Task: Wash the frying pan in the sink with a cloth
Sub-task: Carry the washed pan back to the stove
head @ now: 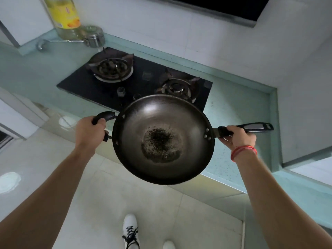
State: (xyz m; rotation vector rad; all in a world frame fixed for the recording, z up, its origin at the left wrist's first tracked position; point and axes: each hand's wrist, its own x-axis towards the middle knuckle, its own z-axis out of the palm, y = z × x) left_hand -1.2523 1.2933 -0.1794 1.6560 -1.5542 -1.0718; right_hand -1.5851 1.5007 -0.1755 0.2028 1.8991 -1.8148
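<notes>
The fingers (102, 122) of the left hand (89, 132) are curled tight round the short black loop handle (105, 116) of the frying pan (162, 139); the fingers (226, 141) of the right hand (239, 137) are wrapped round the long handle (251, 127), a flat black bar with a grey inset and a hanging slot at its far end. Two hands, two handles, one pan. The right wrist wears a red string bracelet (242, 152) of several strands.

The pan is round, deep and dark metal, its inner wall smooth with a dull sheen, and one patch of black burnt crumbs sits in the middle of its bottom. Three rivets show at the long handle, two at the loop handle. It is held in the air, level, over the front edge of the pale green speckled desk (233, 112) and the tiled floor (100, 193).

Behind it a black glass gas hob (86, 85) is set into the desk, with two burners, each under a dark pronged pan support, and two knobs. At the back left stand one clear oil bottle (62, 15) with a yellow label and one small steel pot (94, 36) with a long thin handle. Two white shoes show below, one (130, 229) with black laces.
</notes>
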